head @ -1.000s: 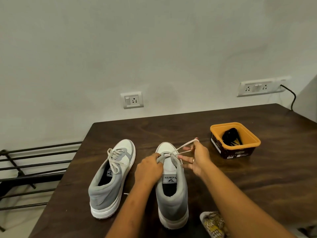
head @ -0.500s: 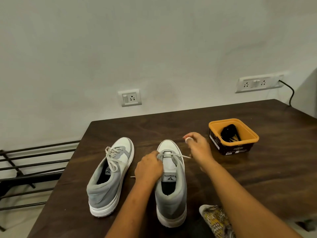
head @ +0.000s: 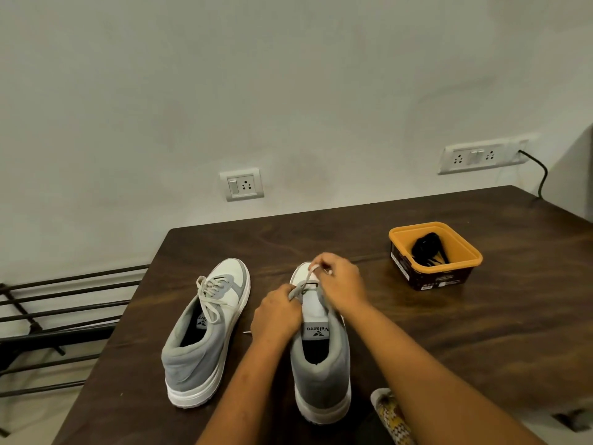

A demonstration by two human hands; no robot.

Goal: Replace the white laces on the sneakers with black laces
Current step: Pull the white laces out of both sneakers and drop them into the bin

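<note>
Two grey and white sneakers stand on the dark wooden table point(head: 417, 332), heels toward me. The left sneaker point(head: 205, 335) still carries its white lace, tied loosely. My left hand point(head: 277, 313) grips the left side of the right sneaker point(head: 321, 354) by the eyelets. My right hand point(head: 341, 284) pinches a loop of the white lace point(head: 309, 277) above the toe end of that sneaker. A loose lace tip point(head: 247, 332) lies on the table between the two sneakers. Black laces point(head: 428, 248) lie in the orange tub.
The orange tub point(head: 462, 248) stands at the right, back of the table. A black metal rack point(head: 57, 316) runs along the left, below table height. Wall sockets point(head: 242, 184) and a plugged black cable point(head: 540, 171) sit behind the table. A patterned cloth point(head: 393, 415) shows at the near edge.
My right hand pulled a lace length out to the right, then came back over the toe of the right sneaker and now pinches a loop. My left hand has stayed on the sneaker.
</note>
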